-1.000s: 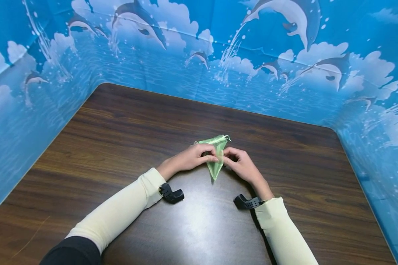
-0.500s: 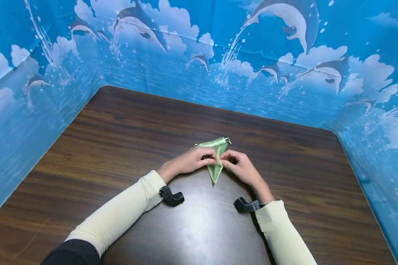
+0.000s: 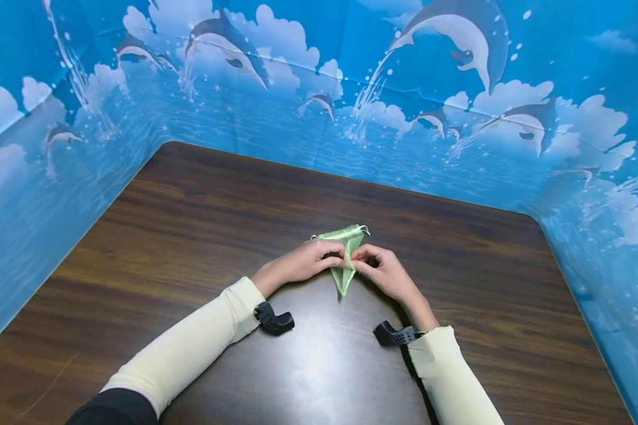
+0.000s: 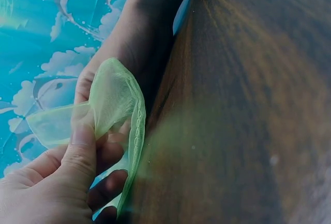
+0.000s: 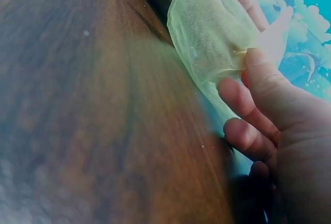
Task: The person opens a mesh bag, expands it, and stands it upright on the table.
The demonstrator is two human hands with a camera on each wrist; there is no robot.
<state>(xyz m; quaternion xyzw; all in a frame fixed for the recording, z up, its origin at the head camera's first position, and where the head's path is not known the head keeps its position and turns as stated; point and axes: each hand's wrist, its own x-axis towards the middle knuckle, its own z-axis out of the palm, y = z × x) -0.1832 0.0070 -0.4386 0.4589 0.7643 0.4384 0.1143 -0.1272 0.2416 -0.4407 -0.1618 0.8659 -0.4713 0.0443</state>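
A small sheer light-green organza drawstring pouch [image 3: 342, 274] hangs between the hands just above the table, its pleated top toward the back and one corner pointing to the front. White cord loops show at its top. My left hand [image 3: 304, 260] pinches the pouch between thumb and fingers from the left. From the right, my right hand [image 3: 385, 270] pinches it too, fingertips close to the left ones. In the left wrist view the mesh [image 4: 116, 100] bulges above the left thumb. The right wrist view shows the sheer cloth [image 5: 207, 32] under the right thumb.
The dark wood-grain table [image 3: 218, 200] lies under both hands. A blue curtain with dolphins [image 3: 276, 112] stands along its back and sides. Each wrist carries a black camera mount, the left one [image 3: 274, 320] and the right one [image 3: 396, 334].
My right hand has shifted slightly left, so its fingertips now sit nearer the left ones, and the pouch's middle is drawn narrower. The head view has tilted up a little.
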